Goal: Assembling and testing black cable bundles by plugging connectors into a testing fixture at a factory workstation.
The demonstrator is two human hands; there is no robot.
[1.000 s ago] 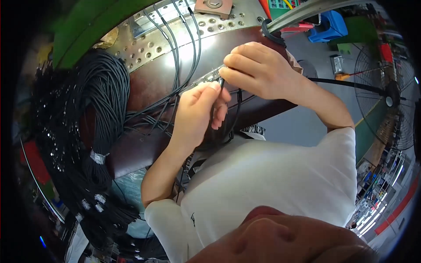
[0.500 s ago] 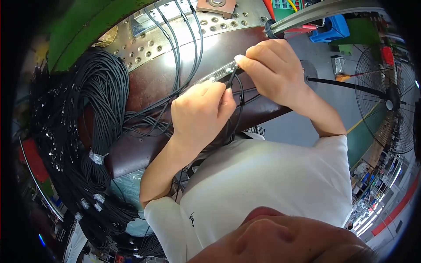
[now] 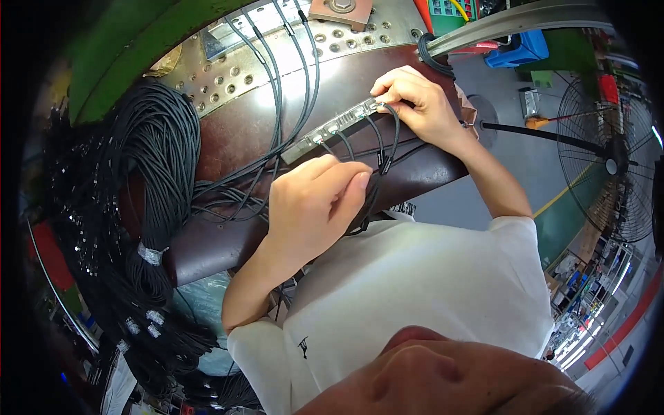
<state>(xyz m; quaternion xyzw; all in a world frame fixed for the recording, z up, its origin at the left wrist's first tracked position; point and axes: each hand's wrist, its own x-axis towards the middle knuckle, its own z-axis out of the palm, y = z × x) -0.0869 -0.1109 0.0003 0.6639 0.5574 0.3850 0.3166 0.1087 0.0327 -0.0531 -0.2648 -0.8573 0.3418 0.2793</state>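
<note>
Likely seating black round cable [image 3: 396, 130] in grey slotted metal bar [image 3: 346, 122]: right hand [image 3: 422, 107] pinching cable; left hand [image 3: 311, 197] curled below bar, hold unclear. Next seemingly needs alignment.

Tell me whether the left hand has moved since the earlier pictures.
Yes. Judged against the perforated metal plate, the left hand has moved away from it, toward the white shirt.

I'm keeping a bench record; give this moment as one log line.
left hand: curled, metal strip's near side; right hand: at strip's right end, grip unclear; black cables: run from strip; cable bundle: at left
</note>
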